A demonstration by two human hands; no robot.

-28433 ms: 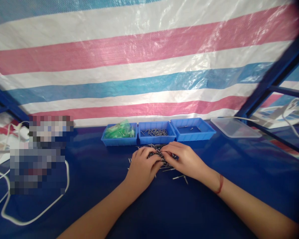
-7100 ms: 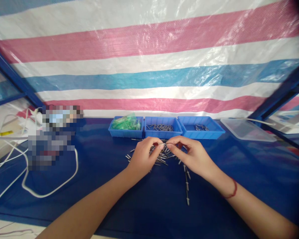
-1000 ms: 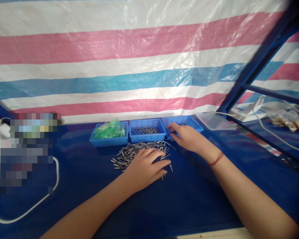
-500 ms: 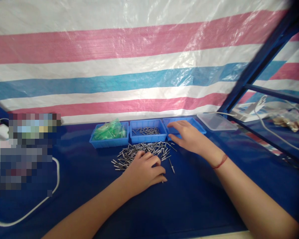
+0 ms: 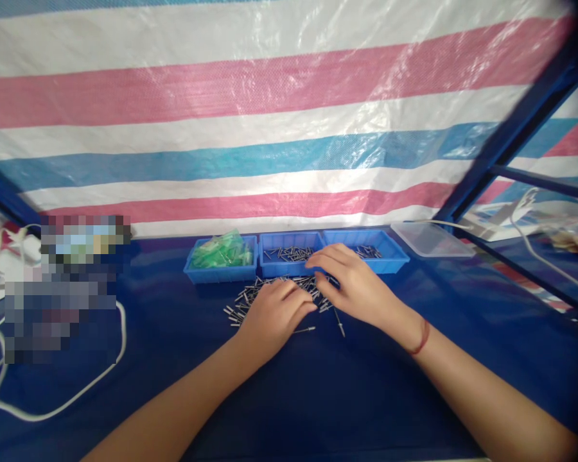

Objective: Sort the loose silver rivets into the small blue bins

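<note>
A loose pile of silver blind rivets [image 5: 243,298] lies on the blue tabletop. Over its near side rests my left hand [image 5: 275,314], fingers bent and drawn together; whatever is beneath them is hidden. My right hand [image 5: 354,282] hovers at the pile's right side, thumb and fingers apart, with no rivet visible between them. Behind the pile, the middle blue bin [image 5: 289,239] and the right blue bin [image 5: 390,256] both contain rivets. One single rivet [image 5: 340,323] lies in front of my right hand, and another rivet [image 5: 306,330] is beside my left.
The left blue bin [image 5: 221,276] holds green plastic packets [image 5: 226,249]. A clear plastic lid [image 5: 431,239] lies right of the bins. White cable [image 5: 77,401] loops at left, near a blurred-out area. A striped sheet [image 5: 270,154] hangs behind, with a blue metal frame [image 5: 491,160] at right.
My right hand has moved left from the right bin to the pile, uncovering rivets in that bin. My left hand's spread fingers have drawn together. The view has shifted slightly.
</note>
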